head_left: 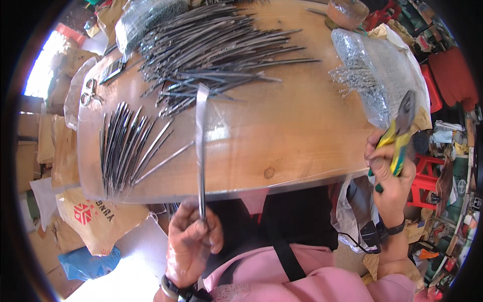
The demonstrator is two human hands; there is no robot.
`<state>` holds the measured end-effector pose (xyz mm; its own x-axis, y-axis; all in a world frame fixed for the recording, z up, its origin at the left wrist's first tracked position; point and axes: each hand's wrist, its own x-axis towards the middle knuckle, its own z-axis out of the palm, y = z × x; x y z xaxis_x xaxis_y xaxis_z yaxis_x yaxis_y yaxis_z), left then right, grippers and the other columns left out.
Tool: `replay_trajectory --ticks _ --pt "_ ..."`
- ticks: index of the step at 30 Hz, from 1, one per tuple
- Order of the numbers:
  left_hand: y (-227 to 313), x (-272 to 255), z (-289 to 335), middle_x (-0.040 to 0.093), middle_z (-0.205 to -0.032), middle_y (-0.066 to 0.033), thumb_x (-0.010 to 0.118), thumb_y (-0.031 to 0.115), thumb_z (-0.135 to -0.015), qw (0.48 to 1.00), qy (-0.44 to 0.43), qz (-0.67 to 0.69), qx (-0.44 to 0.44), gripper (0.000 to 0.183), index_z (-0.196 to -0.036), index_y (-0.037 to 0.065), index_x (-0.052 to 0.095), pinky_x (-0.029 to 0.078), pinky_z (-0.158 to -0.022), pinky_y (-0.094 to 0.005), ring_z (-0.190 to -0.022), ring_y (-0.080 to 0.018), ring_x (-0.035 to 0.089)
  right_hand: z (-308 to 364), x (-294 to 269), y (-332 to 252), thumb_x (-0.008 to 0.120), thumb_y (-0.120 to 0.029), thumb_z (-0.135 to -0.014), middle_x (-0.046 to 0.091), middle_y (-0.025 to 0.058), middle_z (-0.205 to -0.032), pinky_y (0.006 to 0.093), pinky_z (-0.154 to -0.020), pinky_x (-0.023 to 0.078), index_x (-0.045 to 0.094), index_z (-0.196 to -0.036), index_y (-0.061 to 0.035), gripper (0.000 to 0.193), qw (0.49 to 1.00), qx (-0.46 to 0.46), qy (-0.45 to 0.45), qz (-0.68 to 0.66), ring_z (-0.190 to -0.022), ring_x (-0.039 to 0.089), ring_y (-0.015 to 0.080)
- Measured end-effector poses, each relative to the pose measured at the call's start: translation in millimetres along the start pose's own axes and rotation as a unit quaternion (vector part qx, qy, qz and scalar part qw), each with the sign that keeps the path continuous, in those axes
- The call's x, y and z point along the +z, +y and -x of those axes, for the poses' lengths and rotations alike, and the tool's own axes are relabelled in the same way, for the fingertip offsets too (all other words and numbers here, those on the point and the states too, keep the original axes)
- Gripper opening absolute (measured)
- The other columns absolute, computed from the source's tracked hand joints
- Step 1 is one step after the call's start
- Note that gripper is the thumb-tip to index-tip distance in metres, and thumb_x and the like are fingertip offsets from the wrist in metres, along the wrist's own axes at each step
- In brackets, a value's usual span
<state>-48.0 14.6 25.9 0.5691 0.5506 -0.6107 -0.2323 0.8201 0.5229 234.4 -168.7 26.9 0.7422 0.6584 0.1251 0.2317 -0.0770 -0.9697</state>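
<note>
My left hand [190,232], at the table's near edge, pinches the lower end of a long, thin metal strip [200,146]. The strip points away from me, its flat shiny far end reaching toward a large heap of similar dark metal strips [201,43]. Off to the right, my right hand [392,173] is wrapped round the yellow and green handles of a pair of pliers [400,128]. Their jaws point up and away and look closed, apart from the strip. A smaller fanned bunch of strips [121,146] lies left of my left hand.
Scissors [91,93] and a dark phone-like device [112,71] rest at the table's left. A clear plastic bag [359,75] of thin silvery wires lies at the right, with a tape roll [347,12] behind. Red stools [427,181] stand beyond the right edge.
</note>
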Motion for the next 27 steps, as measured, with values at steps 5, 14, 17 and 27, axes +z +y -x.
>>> replay_trajectory --ticks 5,14,17,27 --pt "-15.7 17.4 -30.6 0.06 -0.071 -0.0152 0.073 0.003 -0.077 0.975 -0.171 0.034 -0.138 0.023 -0.098 -0.004 0.065 0.041 -0.046 -0.0314 -0.05 -0.0227 0.052 1.2 7.0 -11.0 0.067 -0.011 -0.088 0.055 0.0167 -0.115 0.0307 -0.075 0.044 0.061 -0.095 0.004 0.018 0.961 0.083 0.009 -0.262 -0.087 0.054 0.019" --pt "-32.5 9.9 -24.8 0.064 -0.073 -0.004 0.071 -0.012 -0.079 0.963 -0.091 -0.252 0.03 0.013 -0.088 -0.004 0.068 0.043 -0.052 -0.0198 -0.058 -0.0067 0.054 4.0 24.7 -1.3 0.073 -0.013 -0.084 0.056 0.0175 -0.111 0.03 -0.075 0.046 0.065 -0.089 0.0011 0.017 0.996 -0.035 -0.064 -0.052 -0.084 0.055 0.0162" --pt "-29.3 8.3 -26.3 0.064 -0.073 -0.0035 0.071 -0.01 -0.079 0.949 -0.09 -0.303 0.023 0.013 -0.089 -0.004 0.067 0.043 -0.053 -0.0198 -0.058 -0.0063 0.053 12.6 30.6 -3.8 0.076 -0.011 -0.081 0.057 0.0169 -0.11 0.0302 -0.069 0.048 0.067 -0.09 0.001 0.018 0.995 -0.009 -0.089 -0.038 -0.079 0.057 0.0155" --pt "-21.4 8.0 -42.0 0.062 -0.069 -0.0007 0.062 0.001 -0.091 0.845 -0.202 -0.488 -0.085 0.005 -0.087 -0.002 0.059 0.04 -0.051 -0.0221 -0.056 -0.0063 0.048 12.8 44.4 8.2 0.085 -0.012 -0.069 0.063 0.0118 -0.1 0.0308 -0.072 0.049 0.071 -0.08 0.0004 0.022 0.967 0.056 -0.249 -0.005 -0.082 0.061 0.0186"
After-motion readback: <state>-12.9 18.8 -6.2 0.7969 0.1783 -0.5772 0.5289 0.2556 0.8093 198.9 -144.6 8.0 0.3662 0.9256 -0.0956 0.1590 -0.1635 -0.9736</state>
